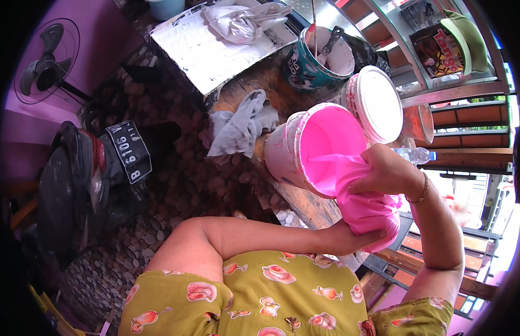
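A soft pink bag [369,215], full and bulging at its lower end, is held at the mouth of a white bucket [282,147]. My right hand [386,173], a bracelet on its wrist, is closed round the upper part of the bag. From below, my left hand [358,239] cups the bag's rounded bottom, its fingers partly hidden. Bright pink paint-like stuff [331,134] coats the inside of the bucket, which appears tilted. A pink strand or fold reaches from the bag into the bucket; I cannot tell which.
Beside the bucket is a white lidded pail [380,105]. A teal tub [310,67] holds a scraper [332,40]. A grey rag [237,126] hangs by the wooden bench [310,204]. Further off are a white board [198,53], plastic bottle [419,155], motorbike [75,185] and fan [47,73].
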`<state>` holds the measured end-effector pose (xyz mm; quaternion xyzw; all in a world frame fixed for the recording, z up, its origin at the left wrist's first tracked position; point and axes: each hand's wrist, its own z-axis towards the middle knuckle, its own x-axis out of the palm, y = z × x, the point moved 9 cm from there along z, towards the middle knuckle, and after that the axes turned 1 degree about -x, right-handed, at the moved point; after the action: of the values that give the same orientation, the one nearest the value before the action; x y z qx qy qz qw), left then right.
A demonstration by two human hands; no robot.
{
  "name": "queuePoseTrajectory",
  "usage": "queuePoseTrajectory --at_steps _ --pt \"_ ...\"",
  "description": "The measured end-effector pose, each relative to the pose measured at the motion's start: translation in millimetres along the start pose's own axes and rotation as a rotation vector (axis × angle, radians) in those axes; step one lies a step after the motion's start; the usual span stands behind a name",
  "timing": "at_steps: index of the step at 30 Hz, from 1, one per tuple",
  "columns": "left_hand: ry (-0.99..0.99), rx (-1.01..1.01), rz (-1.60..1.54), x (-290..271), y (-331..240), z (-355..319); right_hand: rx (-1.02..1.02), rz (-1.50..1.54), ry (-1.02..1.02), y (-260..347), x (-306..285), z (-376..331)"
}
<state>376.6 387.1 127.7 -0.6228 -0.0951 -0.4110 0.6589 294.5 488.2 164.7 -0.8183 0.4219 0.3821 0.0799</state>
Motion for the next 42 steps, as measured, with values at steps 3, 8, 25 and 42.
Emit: queuePoseTrajectory --at_steps 3,8,25,42 --pt "-0.008 -0.007 -0.009 -1 3 1 -0.033 0.031 0.023 12 -3 1" --pt "-0.042 0.033 -0.057 -4 -4 1 0.015 0.083 0.072 17 -6 4" --pt "-0.048 0.049 0.059 -9 0 1 -0.010 0.074 -0.110 -4 0 2" --pt "-0.292 -0.016 0.440 -50 2 -32 0.085 0.633 -0.402 -22 15 -52"
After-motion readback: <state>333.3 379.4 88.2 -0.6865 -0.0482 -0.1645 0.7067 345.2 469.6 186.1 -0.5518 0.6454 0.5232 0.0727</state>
